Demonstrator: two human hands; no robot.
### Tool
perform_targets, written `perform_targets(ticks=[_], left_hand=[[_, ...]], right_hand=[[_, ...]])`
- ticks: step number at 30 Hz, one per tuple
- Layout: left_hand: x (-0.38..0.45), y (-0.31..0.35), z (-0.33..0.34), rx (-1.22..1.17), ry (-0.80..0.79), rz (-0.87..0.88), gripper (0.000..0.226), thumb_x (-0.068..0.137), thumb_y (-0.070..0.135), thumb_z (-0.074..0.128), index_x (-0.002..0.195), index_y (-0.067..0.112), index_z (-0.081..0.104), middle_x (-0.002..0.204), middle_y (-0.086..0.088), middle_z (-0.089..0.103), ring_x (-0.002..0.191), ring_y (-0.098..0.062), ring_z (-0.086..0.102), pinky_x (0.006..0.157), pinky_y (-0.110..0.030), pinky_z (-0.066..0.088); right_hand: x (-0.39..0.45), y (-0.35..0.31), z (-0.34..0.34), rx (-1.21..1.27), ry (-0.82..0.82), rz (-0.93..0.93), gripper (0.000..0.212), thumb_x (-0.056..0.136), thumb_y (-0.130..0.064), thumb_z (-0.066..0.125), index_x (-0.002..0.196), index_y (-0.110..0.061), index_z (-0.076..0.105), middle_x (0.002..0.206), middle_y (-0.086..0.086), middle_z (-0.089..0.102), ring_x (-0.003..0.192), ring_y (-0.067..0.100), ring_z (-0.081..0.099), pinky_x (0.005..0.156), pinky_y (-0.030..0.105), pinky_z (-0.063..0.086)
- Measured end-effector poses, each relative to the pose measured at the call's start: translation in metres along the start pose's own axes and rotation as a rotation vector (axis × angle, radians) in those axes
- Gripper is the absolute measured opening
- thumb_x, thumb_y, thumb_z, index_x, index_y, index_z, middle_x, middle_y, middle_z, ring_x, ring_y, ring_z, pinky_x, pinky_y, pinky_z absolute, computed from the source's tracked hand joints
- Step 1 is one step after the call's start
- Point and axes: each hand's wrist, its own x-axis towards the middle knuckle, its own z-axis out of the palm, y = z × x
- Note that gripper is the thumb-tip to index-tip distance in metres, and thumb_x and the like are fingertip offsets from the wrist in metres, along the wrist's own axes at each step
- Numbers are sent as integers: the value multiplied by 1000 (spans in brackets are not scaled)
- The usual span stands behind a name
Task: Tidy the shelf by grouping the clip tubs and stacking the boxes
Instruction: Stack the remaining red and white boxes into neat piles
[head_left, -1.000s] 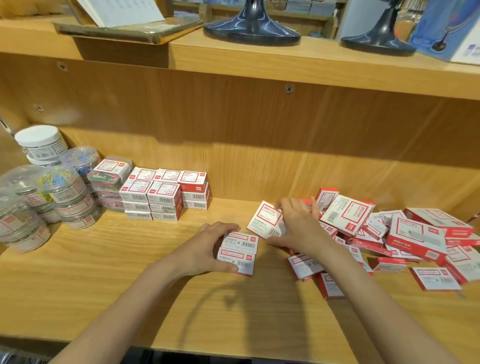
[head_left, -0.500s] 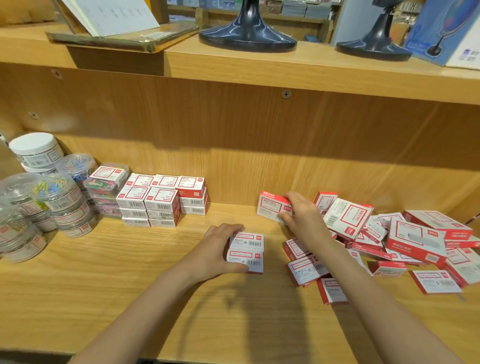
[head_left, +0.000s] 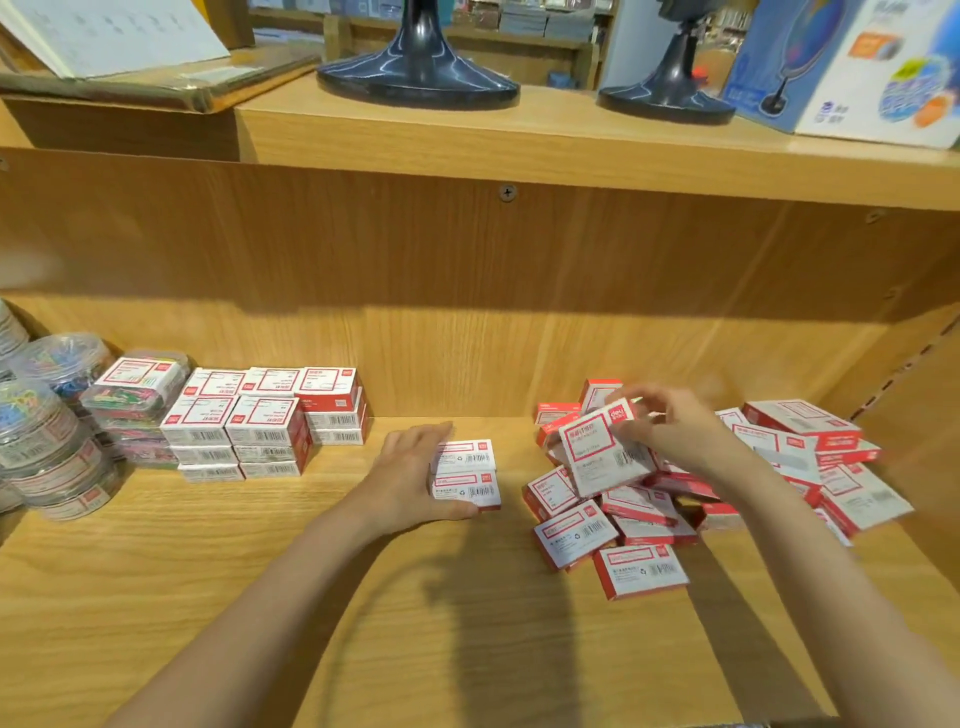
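Two small red-and-white boxes (head_left: 466, 475) lie side by side in the middle of the shelf, and my left hand (head_left: 408, 478) clasps them from the left. My right hand (head_left: 670, 431) is over the loose pile of boxes (head_left: 644, 525) on the right, its fingers pinching the upper corner of a larger tilted box (head_left: 602, 452). Neat stacks of boxes (head_left: 260, 421) stand at the back left. Round clear clip tubs (head_left: 52, 441) are grouped at the far left, with a clear case of coloured clips (head_left: 135, 397) beside them.
The wooden shelf board (head_left: 260, 597) runs to a side wall (head_left: 930, 415) on the right. The shelf above holds two dark stand bases (head_left: 418, 78) (head_left: 670, 101), a blue carton (head_left: 852, 67) and an open book on a holder (head_left: 109, 41).
My right hand has left the small box it held at the back and moved right onto the pile, taking hold of a larger box. The left hand stays on its two boxes.
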Motion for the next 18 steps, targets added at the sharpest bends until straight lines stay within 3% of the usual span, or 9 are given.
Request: perform_targets(ticks=[2, 4, 8, 9, 11, 14, 18], left_hand=[[4, 0, -4, 26, -31, 16, 125, 39, 79, 49, 144, 17, 23, 143, 3, 33, 128, -17, 24, 105, -28, 22], [7, 2, -4, 24, -25, 39, 120, 40, 77, 52, 141, 18, 29, 136, 3, 41, 123, -17, 29, 102, -29, 27], [4, 3, 2, -52, 77, 107, 97, 59, 44, 83, 138, 16, 34, 134, 1, 43, 123, -18, 35, 97, -23, 27], [3, 3, 3, -58, 112, 134, 93, 61, 39, 83, 137, 15, 35, 133, 1, 44, 122, -17, 38, 97, -22, 29], [-2, 5, 5, -49, 187, 219, 80, 66, 32, 81, 132, 15, 40, 126, 1, 46, 117, -17, 44, 95, -25, 34], [-10, 9, 9, -33, 259, 311, 63, 73, 20, 76, 127, 15, 45, 118, 2, 47, 105, -7, 47, 88, -18, 37], [-8, 8, 13, -44, 250, 322, 64, 73, 18, 76, 129, 13, 46, 121, 2, 47, 102, -2, 43, 87, -7, 29]], right_hand=[[-7, 10, -2, -174, 60, 9, 17, 83, -13, 65, 99, -15, 63, 80, 3, 60, 76, 19, 54, 65, 30, 41], [-12, 17, 3, -358, 125, -2, 20, 84, -16, 64, 103, -11, 61, 82, -2, 54, 81, 19, 53, 61, 25, 37], [-13, 19, 19, -656, 317, -268, 25, 84, -18, 64, 107, -10, 63, 112, 8, 55, 106, 27, 47, 86, 35, 38], [-13, 15, 20, -614, 270, -349, 23, 83, -18, 65, 106, -12, 64, 112, 6, 57, 105, 25, 46, 88, 35, 37], [-16, 6, 23, -486, -2, -484, 21, 83, -18, 66, 104, -18, 67, 110, -1, 58, 101, 15, 41, 90, 31, 36], [-26, 7, 26, -508, -359, -480, 28, 82, -29, 68, 110, -30, 66, 111, -9, 53, 102, 10, 36, 90, 27, 34], [-32, 10, 34, -800, -398, -499, 51, 82, -32, 65, 128, -46, 47, 116, -8, 36, 100, 11, 27, 82, 30, 27]])
